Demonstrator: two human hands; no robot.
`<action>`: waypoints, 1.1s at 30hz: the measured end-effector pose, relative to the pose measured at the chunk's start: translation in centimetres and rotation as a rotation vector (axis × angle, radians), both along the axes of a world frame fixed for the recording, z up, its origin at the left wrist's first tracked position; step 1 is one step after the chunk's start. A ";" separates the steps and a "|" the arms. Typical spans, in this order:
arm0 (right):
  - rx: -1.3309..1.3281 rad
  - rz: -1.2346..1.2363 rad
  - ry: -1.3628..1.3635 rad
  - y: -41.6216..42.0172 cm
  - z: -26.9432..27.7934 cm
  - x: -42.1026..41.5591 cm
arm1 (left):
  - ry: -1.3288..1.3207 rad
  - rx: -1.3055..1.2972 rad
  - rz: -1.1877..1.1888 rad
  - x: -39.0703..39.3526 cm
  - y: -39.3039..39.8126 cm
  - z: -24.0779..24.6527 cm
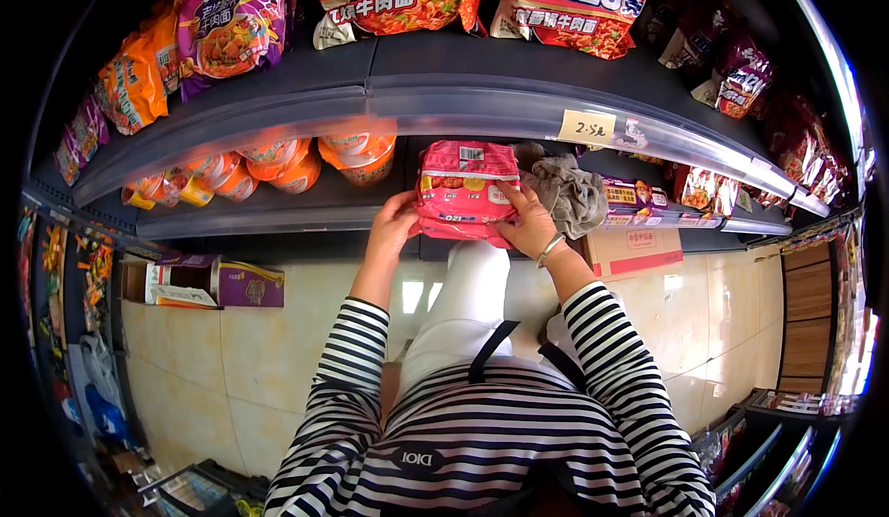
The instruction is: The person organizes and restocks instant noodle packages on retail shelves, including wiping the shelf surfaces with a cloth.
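A red multi-pack of instant noodles (pixel 467 187), its printing upside down, is held between my two hands in front of the lower shelf. My left hand (pixel 396 219) grips its left side. On its right side, my right hand (pixel 526 219) has fingers over the face and the thumb near the lower corner; a bangle is on that wrist. Just right of the pack, a crumpled grey cloth (pixel 571 194) lies on the lower shelf. Orange noodle tubs (pixel 358 152) stand on the same shelf to the left.
Above runs the upper shelf's clear front strip (pixel 472 110), with large noodle bags (pixel 566 6) behind it. A cardboard carton (pixel 635 249) sits under the lower shelf at right. An opened purple box (pixel 251 284) rests on the tiled floor at left. Black crates (pixel 757 440) stand at lower right.
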State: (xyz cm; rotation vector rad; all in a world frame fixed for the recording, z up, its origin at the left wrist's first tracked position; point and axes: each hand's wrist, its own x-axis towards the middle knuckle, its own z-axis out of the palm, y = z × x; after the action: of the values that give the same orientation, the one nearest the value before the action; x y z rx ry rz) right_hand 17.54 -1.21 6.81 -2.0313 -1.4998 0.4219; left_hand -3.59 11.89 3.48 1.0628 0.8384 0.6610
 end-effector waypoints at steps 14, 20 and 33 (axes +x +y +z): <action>0.383 -0.127 0.222 -0.9 -1.9 -0.9 | 0.040 -0.109 0.071 -0.1 -2.2 -0.2; 0.414 -0.148 0.263 -1.6 -1.8 -1.7 | -0.071 -0.117 0.065 0.0 -2.6 -1.3; 0.446 -0.121 0.243 -3.4 -3.2 -2.6 | -0.163 -0.144 0.111 1.2 -5.1 -0.4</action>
State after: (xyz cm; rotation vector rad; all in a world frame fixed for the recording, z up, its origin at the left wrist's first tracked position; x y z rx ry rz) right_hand 14.92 -4.62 3.58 -1.6430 -1.1910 0.2461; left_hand -2.42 6.75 3.13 0.8255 0.7946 0.7587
